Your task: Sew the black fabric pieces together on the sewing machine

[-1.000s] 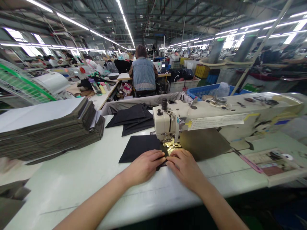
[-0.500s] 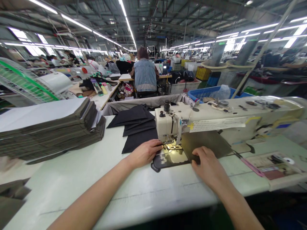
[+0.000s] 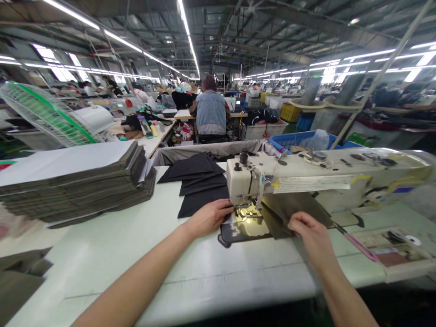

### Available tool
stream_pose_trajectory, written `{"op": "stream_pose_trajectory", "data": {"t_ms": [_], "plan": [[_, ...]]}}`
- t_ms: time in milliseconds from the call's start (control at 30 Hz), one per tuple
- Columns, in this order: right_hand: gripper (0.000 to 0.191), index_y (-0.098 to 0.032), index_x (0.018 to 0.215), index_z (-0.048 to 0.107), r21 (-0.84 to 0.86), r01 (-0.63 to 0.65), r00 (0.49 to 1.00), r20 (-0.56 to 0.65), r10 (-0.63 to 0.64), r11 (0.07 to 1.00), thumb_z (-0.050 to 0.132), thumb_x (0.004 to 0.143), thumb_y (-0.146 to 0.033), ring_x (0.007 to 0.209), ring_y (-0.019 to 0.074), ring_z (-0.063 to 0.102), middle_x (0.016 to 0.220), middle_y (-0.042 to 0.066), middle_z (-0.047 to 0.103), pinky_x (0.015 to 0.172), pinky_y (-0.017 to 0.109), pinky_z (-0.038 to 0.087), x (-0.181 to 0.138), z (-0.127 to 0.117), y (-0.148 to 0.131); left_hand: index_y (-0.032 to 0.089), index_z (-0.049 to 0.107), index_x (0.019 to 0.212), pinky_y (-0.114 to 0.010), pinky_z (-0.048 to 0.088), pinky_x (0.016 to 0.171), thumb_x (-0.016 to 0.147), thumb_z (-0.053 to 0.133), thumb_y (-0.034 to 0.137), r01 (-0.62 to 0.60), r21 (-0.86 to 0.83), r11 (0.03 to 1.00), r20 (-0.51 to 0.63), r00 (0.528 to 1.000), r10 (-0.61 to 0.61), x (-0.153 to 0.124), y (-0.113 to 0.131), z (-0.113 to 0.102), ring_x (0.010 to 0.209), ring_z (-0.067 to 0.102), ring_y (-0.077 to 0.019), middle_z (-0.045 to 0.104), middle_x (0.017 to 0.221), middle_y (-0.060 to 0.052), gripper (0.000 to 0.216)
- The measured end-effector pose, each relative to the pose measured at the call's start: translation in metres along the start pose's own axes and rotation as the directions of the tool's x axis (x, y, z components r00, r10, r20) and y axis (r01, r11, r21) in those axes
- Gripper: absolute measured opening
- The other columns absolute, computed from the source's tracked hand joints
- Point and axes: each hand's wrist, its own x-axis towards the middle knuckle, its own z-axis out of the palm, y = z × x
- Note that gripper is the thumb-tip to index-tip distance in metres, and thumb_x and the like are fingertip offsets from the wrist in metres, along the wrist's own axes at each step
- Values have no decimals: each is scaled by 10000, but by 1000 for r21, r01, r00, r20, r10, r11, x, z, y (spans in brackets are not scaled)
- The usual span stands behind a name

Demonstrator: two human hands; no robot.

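Note:
My left hand (image 3: 209,217) lies with curled fingers on a black fabric piece (image 3: 199,200), just left of the sewing machine (image 3: 306,179) needle and presser foot (image 3: 248,211). My right hand (image 3: 310,234) pinches the near edge of a dark olive fabric piece (image 3: 291,204) that lies under the machine arm, lifting it slightly. A shiny metal needle plate (image 3: 245,228) shows between the two hands. More black pieces (image 3: 194,170) are piled behind the one under my left hand.
A tall stack of olive fabric pieces (image 3: 75,186) sits at left, with a fan (image 3: 51,113) behind it. A tray with small items (image 3: 391,247) is at the right. A blue bin (image 3: 306,136) and a seated person's back (image 3: 211,111) are beyond.
The black piece has gone from under the needle to the left, baring the plate. My right hand moved right to the olive piece and gripped its edge.

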Motion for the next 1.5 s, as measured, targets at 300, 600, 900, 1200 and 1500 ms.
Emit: {"op": "stream_pose_trajectory", "data": {"t_ms": [300, 600, 900, 1200, 1500], "plan": [[135, -241, 597, 537, -298, 147, 989, 74, -131, 943, 543, 691, -337, 567, 153, 434, 567, -42, 469, 574, 285, 314, -45, -3, -23, 130, 662, 813, -392, 586, 758, 972, 485, 191, 174, 128, 976, -177, 973, -150, 5, 59, 5, 773, 698, -236, 689, 768, -112, 246], [54, -227, 600, 477, -202, 148, 872, 488, -31, 968, 493, 652, -221, 588, 133, 459, 603, -44, 470, 559, 255, 320, -79, 5, -21, 115, 612, 1272, -436, 362, 1185, 1046, 434, 175, -308, -81, 948, -74, 950, 302, 4, 104, 21, 1335, 544, -243, 655, 1344, -119, 294], [71, -211, 608, 543, -81, -118, 814, 563, 143, 990, 530, 629, -278, 591, 131, 456, 576, -45, 497, 576, 257, 328, -72, 3, -13, 167, 550, 1392, -450, 417, 1137, 992, 587, 381, -28, -443, 896, 105, 991, 83, -16, 111, 4, 1328, 548, -277, 631, 1368, -147, 455], [44, -203, 582, 531, -5, -173, 791, 594, 142, 985, 543, 616, -228, 589, 121, 464, 564, -46, 497, 574, 250, 349, -67, 6, -15, 193, 757, 976, -427, 448, 1098, 868, 603, 120, 122, -511, 851, 81, 992, -94, 2, 128, 3, 1127, 670, -234, 755, 1103, -56, 202], [213, -231, 996, 603, -241, 348, 875, 431, -221, 906, 681, 801, -266, 895, 202, 614, 954, 22, 647, 798, 330, 482, -103, -15, -18, 194, 764, 845, -489, 406, 1129, 874, 570, 90, 139, -500, 855, 142, 987, -78, 2, 125, 0, 1187, 657, -241, 742, 1193, -57, 222]]}}
